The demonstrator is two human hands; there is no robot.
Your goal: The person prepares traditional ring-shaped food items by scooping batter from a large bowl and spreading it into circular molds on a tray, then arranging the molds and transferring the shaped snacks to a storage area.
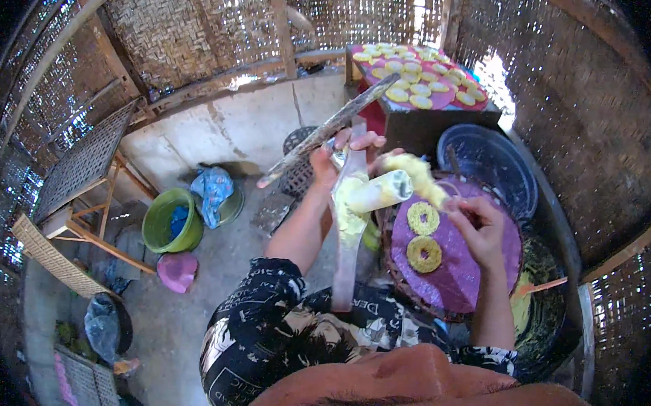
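Observation:
My left hand [327, 164] is wrapped round a hand-held dough press, a pale flat bar with a short tube [379, 192] sticking out of it, smeared with yellow dough. A rough wooden stick [323, 135] slants across the same hand. My right hand [482, 225], fingertips pinched together, holds the near end of a blurred clump of yellow dough strands [417, 172], which stretches behind the tube's mouth. Below the strands, two yellow dough rings [423, 236] lie on a round purple sheet [456, 276] near my right hand.
At the back, many yellow rounds cover a pink-topped table [442, 102]. A dark blue basin [490, 169] stands beyond the purple sheet, and a dark tub [540, 323] with yellow dough sits at right. A green bucket [173, 222] and woven racks [87, 164] stand at left.

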